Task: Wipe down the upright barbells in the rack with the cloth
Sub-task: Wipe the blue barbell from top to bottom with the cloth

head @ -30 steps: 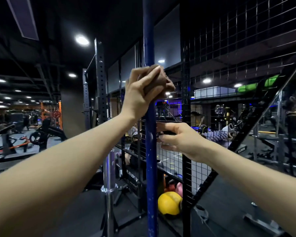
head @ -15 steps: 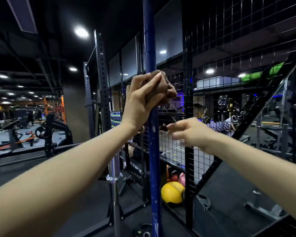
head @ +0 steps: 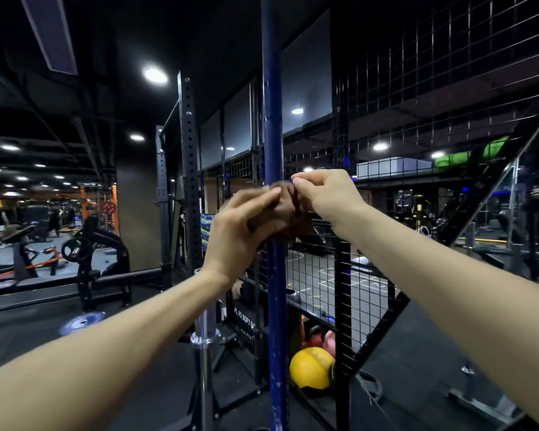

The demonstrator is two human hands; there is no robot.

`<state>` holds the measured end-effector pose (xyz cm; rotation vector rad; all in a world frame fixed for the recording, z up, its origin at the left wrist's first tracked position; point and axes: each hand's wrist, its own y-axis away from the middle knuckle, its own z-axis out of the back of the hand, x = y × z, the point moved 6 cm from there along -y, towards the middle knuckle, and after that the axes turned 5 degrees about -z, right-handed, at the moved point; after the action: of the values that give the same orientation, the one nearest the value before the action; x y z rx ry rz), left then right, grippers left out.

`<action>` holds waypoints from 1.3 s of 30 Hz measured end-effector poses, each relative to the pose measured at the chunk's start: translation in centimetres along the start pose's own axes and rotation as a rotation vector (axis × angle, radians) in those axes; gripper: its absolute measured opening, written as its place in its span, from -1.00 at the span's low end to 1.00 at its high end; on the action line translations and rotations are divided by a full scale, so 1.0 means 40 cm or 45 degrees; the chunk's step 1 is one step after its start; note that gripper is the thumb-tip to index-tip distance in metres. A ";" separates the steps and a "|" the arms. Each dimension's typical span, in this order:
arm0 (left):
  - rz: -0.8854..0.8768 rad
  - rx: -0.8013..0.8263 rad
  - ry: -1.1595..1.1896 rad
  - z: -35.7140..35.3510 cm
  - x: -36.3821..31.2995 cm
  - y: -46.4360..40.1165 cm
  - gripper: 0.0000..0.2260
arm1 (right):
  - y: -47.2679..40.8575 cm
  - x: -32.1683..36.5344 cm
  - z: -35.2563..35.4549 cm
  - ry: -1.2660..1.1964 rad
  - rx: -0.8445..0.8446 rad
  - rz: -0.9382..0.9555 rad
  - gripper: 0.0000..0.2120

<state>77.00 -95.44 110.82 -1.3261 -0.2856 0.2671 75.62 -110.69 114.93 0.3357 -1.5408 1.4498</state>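
The blue barbell (head: 273,119) stands upright in the middle of the view, running from above the top edge to below the bottom edge. A brown cloth (head: 288,209) is bunched around it at about mid-height. The left hand (head: 240,231) grips the cloth from the near left side, its fingers curled over the wad and pressing it to the bar; that hand is blurred, so exactly how far the fingers wrap is hard to say. The right hand (head: 327,194) pinches the cloth's upper right edge between thumb and fingertips, just beside the bar.

Directly behind the bar and to its right stands a black wire mesh panel (head: 417,104), its black post (head: 343,290) very near the bar, so there is little room on that side. A diagonal black brace (head: 448,241) crosses the mesh from upper right to lower left. To the left of the blue bar the space is more open: a chrome barbell (head: 206,334) stands upright just beside it, and beyond that rises a perforated black rack upright (head: 189,181). Past these lies open gym floor with a black bench machine (head: 97,244) and a plate (head: 81,318) lying flat.

Low behind the bar, a yellow medicine ball (head: 311,368) sits on the floor at the foot of the mesh. A black box (head: 245,318) beside the bar carries white lettering that reads partly as "PLYO SOFT B", the rest being hidden.
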 end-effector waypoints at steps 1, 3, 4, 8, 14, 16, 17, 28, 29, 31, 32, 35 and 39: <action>-0.004 -0.035 -0.001 0.009 0.002 -0.029 -0.58 | -0.011 0.006 -0.008 -0.012 -0.007 0.000 -0.79; -0.011 -0.024 0.010 0.007 0.004 -0.043 -0.60 | -0.032 0.007 -0.015 -0.068 -0.022 -0.019 -0.78; -0.001 0.008 0.018 0.001 0.007 -0.024 -0.59 | -0.036 0.000 -0.019 -0.107 -0.013 -0.036 -0.79; 0.110 0.106 0.129 -0.023 0.014 0.151 -0.58 | -0.013 -0.039 -0.042 -0.255 0.124 -0.120 -0.84; 0.128 0.076 0.095 -0.012 -0.006 0.085 -0.60 | -0.022 -0.034 -0.045 -0.248 0.041 -0.102 -0.78; 0.141 0.023 0.048 -0.015 -0.006 0.043 -0.57 | -0.035 -0.031 -0.040 -0.186 -0.030 -0.064 -0.75; 0.163 0.012 0.036 -0.020 -0.006 0.043 -0.56 | -0.040 -0.032 -0.041 -0.189 -0.031 -0.069 -0.74; 0.268 -0.014 0.115 -0.019 -0.017 0.129 -0.53 | -0.024 -0.060 -0.053 -0.244 0.133 -0.168 -0.72; 0.288 -0.062 0.117 -0.014 -0.020 0.105 -0.52 | -0.024 -0.054 -0.047 -0.218 0.127 -0.128 -0.75; 0.315 -0.121 0.121 -0.020 -0.021 0.084 -0.49 | -0.028 -0.049 -0.043 -0.189 0.108 -0.089 -0.78; 0.336 -0.126 0.126 -0.027 -0.018 0.087 -0.47 | -0.029 -0.050 -0.046 -0.203 0.102 -0.091 -0.77; 0.386 -0.077 0.103 -0.042 -0.007 0.140 -0.46 | -0.031 -0.074 -0.059 -0.265 0.098 -0.156 -0.72; 0.445 0.052 0.105 -0.048 -0.016 0.250 -0.45 | -0.002 -0.096 -0.063 -0.306 0.134 -0.281 -0.74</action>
<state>76.79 -95.18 100.63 -1.3394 0.0239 0.5075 78.73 -109.99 111.62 0.7420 -1.5623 1.3554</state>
